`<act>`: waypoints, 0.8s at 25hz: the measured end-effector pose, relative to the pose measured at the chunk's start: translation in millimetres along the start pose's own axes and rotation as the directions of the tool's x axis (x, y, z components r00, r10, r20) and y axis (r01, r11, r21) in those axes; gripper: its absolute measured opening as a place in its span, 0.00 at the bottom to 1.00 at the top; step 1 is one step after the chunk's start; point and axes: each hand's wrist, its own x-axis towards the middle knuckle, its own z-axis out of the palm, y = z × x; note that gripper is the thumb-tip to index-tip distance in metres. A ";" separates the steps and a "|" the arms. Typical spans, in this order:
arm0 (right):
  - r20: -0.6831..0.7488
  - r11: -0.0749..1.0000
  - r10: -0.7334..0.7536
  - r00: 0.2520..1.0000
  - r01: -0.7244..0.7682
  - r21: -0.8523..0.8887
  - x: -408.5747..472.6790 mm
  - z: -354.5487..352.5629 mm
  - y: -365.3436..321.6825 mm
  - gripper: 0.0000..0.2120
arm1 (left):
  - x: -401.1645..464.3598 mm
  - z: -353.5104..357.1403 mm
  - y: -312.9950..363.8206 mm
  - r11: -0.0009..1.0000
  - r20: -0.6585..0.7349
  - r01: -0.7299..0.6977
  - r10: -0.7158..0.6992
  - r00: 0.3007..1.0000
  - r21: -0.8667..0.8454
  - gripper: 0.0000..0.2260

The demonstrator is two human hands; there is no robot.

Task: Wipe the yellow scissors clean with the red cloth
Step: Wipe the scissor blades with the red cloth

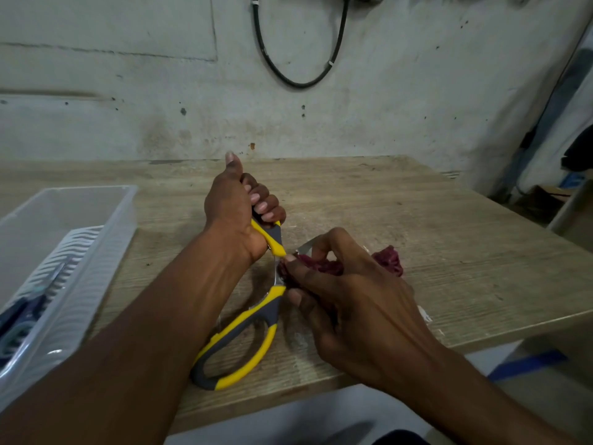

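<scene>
The big yellow and grey scissors [253, 322] lie wide open on the pale wooden table [449, 252], in the middle near its front edge. The left hand [239, 207] curls tight around the far handle of the scissors, with its thumb sticking up. The right hand [349, 300] is just right of the scissors. Its fingers are bent and pinch the crumpled dark red cloth [390, 260], pressing it on the shiny metal blade where the two halves meet. Some cloth pokes out past the hand. Left of the scissors sits a clear plastic box [106, 226] with a ribbed white lid [69, 261] inside.
</scene>
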 end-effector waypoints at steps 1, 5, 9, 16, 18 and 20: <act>0.001 1.000 -0.003 1.000 0.003 -0.003 -2.2 -0.1 -0.6 0.18 | -0.3 0.1 -0.3 1.000 0.000 0.002 -0.002 1.000 0.001 0.35; -0.027 1.000 0.001 1.000 -0.001 -0.004 1.5 -2.5 -3.5 0.17 | -0.1 1.1 1.7 1.000 0.010 0.000 0.000 1.000 -0.003 0.36; -0.032 1.000 -0.011 0.999 0.010 -0.019 -9.8 -1.9 -3.2 0.22 | -2.3 1.8 1.1 1.000 -0.009 0.002 -0.002 1.000 -0.002 0.35; -0.013 0.994 -0.091 0.996 0.090 -0.054 -18.2 -7.6 11.5 0.18 | -4.6 3.7 1.5 1.000 -0.023 -0.004 0.004 1.000 -0.010 0.32; -0.039 0.996 -0.084 0.996 0.084 -0.013 -17.6 -4.5 13.4 0.16 | -5.4 4.8 1.4 1.000 -0.018 -0.011 0.011 1.000 -0.010 0.31; -0.110 0.996 -0.058 0.992 0.065 0.057 -13.1 -1.2 13.4 0.13 | -6.0 5.8 1.5 1.000 -0.018 -0.010 0.010 1.000 -0.017 0.31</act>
